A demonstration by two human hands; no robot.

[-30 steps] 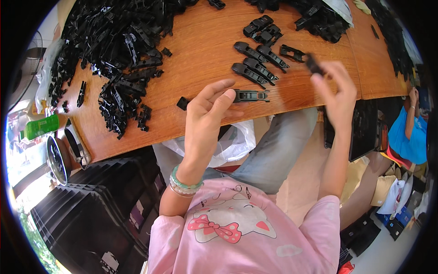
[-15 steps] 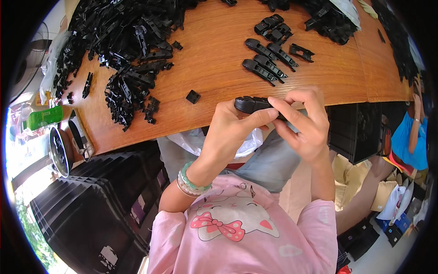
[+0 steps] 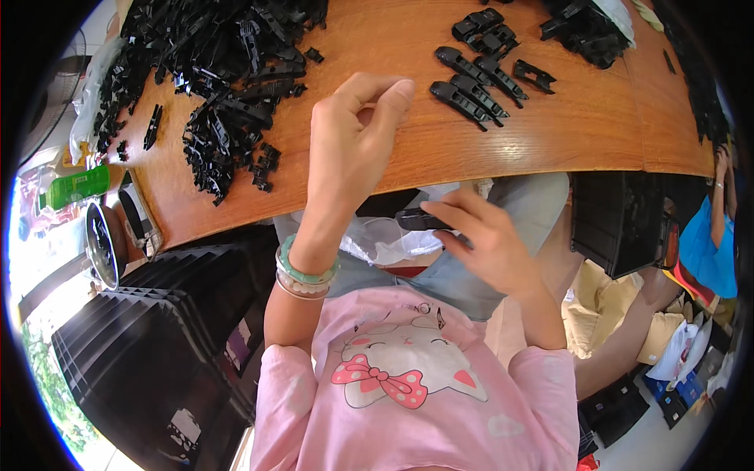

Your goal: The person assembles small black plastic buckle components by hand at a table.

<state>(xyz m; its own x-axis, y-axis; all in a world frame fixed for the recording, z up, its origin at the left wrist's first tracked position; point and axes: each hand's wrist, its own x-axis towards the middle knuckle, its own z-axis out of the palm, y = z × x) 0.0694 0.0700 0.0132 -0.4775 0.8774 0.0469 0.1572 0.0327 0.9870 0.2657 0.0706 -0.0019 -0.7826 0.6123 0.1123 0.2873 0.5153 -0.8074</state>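
Observation:
My right hand (image 3: 483,235) grips a long black plastic part (image 3: 419,220) with a rounded end, held over my lap just off the table's front edge. Above the wooden table (image 3: 518,149), my left hand (image 3: 353,137) is raised with its fingers curled in and the thumb close to the index finger. Whatever sits in that pinch, if anything, is hidden. Right of the left hand lie several long black parts (image 3: 469,102) side by side, with a frame-like black piece (image 3: 534,76) beside them and shorter black parts (image 3: 484,33) behind.
A large heap of black plastic pieces (image 3: 228,86) covers the table's left side. Another pile (image 3: 585,31) lies at the back right. Black crates (image 3: 149,353) stand at lower left, near a green bottle (image 3: 76,187). A person in blue (image 3: 707,235) is at far right.
My left hand has let go of the long black part and moved up and left over the table. My right hand has drawn the part down toward my lap. The small square piece is no longer visible.

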